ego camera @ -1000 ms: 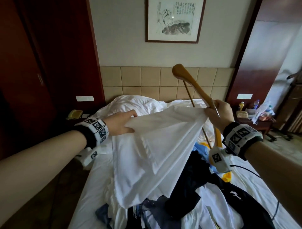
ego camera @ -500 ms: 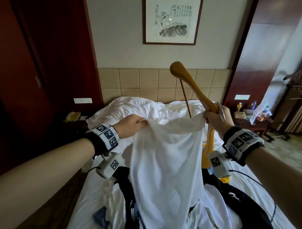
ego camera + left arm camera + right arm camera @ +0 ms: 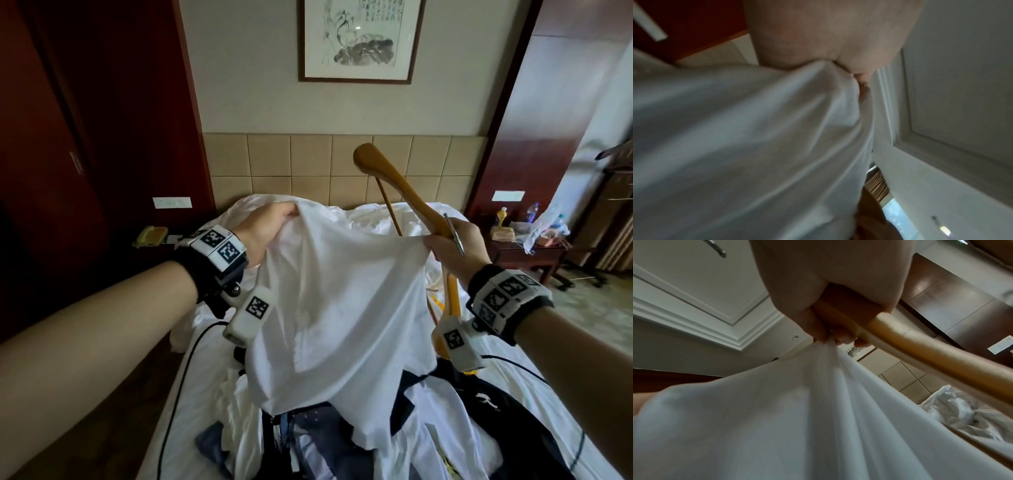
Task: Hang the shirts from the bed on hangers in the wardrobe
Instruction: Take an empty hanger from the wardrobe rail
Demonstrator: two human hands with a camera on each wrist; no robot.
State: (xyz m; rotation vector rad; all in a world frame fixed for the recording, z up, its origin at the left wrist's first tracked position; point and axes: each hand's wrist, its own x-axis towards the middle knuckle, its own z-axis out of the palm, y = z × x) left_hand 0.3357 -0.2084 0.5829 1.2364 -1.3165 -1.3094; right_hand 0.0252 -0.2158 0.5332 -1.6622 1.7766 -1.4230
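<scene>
White shirt [image 3: 342,308] is held up above the bed [image 3: 582,421], stretched between both hands, and it has been raised and spread compared with a moment before: a second ago it hung bunched and slanted from the hands, half a second ago it drooped in a narrow column, and now its upper edge is pulled wide and nearly level. The left hand [image 3: 267,229] is clamped on one end of that edge, fingers curled into the fabric, as the left wrist view confirms. The right hand [image 3: 452,246] is closed on two things at once: the other end of the fabric is pinched at the fingertips while the wooden hanger [image 3: 407,195] is gripped in the palm, its one arm rising toward the headboard [image 3: 291,164]. The hem trails onto the pile of dark and white clothes [image 3: 342,442] at the near end of the bed.

From this it is judged that the garment has been opened out so that its neck can be found and the hanger fed in. The shirt is not yet on the hanger, and nothing has been carried to the wardrobe. A slip of the pinched end is the likeliest trouble, since that hand is shared.
</scene>
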